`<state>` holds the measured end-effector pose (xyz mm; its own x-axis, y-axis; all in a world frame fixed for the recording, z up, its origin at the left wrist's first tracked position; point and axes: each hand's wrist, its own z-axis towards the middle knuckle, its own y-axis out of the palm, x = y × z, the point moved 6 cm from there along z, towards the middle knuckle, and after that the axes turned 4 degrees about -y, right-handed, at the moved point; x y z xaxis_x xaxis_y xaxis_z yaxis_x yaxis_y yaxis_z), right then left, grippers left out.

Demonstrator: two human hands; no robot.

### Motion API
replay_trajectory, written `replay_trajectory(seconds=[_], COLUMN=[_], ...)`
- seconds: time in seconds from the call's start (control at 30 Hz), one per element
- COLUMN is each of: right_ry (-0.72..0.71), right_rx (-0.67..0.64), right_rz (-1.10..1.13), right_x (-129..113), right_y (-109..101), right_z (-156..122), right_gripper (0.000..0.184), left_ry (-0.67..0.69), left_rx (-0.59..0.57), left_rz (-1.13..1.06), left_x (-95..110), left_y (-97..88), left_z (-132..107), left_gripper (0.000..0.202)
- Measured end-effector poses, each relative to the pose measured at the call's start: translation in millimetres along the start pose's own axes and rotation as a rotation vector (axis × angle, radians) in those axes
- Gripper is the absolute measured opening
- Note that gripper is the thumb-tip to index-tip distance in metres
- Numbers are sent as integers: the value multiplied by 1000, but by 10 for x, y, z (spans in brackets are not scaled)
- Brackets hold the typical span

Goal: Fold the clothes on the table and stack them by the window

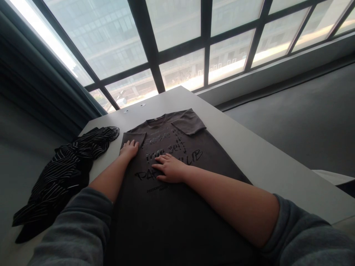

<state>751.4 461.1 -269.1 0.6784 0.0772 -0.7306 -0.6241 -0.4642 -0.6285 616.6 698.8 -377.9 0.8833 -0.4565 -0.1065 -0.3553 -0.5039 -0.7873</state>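
Note:
A dark grey T-shirt (177,214) with black lettering lies spread flat on a white table (238,144), its collar toward the window. Both short sleeves are laid inward over the chest. My left hand (129,149) rests on the shirt's left edge by the folded sleeve, fingers stretched out. Palm down on the printed chest lies my right hand (169,168), its fingers spread over part of the lettering. Neither hand grips the cloth. The shirt's lower end runs out of view between my forearms.
A crumpled black garment with white stripes (66,166) lies along the table's left side. Two small white-rimmed fittings (142,105) sit near the far edge. Beyond stand large dark-framed windows (180,66) and a dark curtain (50,70). Grey floor (299,114) shows at right.

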Motion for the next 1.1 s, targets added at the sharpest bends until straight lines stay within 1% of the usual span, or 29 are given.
replay_trajectory(seconds=[0.07,0.13,0.23,0.3,0.4,0.47,0.53,0.57,0.63,0.67,0.73,0.87,0.93,1.0,1.1], right_ry=[-1,-4,-1,9,21,25,24,24,26,29,35,29,30,31,24], right_rx=[5,16,12,-2,-19,-22,-22,-22,-30,-36,-50,-50,-40,-35,-28], right_rz=[0,11,21,18,23,28,27,25,20,18,16,11,6,2,4], right_x=[-1,-3,-5,-3,3,13,23,28,34,36,36,46,73,109,158], right_y=[1,-2,-5,-6,-3,6,16,20,24,24,20,26,48,80,114], right_z=[1,1,-2,-7,-15,-16,-16,-15,-16,-18,-24,-23,-14,-3,4], right_gripper=[66,66,66,66,66,67,67,67,68,68,68,68,68,68,69], left_ry=[-45,-75,-81,-58,35,137,241,280,319,324,325,281,245,216,211], left_rx=[-7,7,60,107,171,174,170,182,229,251,247,219,217,223,210], left_rz=[-8,-21,-48,-69,-102,-118,-134,-145,-166,-174,-173,-143,-122,-108,-108], left_x=[-102,-153,-140,-87,42,138,192,186,97,20,-169,-581,-745,-864,-964], left_y=[55,98,102,50,-76,-130,-147,-150,-143,-131,-73,58,112,147,156], left_z=[26,6,-86,-172,-327,-459,-639,-754,-1042,-1217,-1618,-2520,-2935,-3284,-3670], left_gripper=[68,69,67,63,61,54,48,47,52,55,58,55,53,51,51])
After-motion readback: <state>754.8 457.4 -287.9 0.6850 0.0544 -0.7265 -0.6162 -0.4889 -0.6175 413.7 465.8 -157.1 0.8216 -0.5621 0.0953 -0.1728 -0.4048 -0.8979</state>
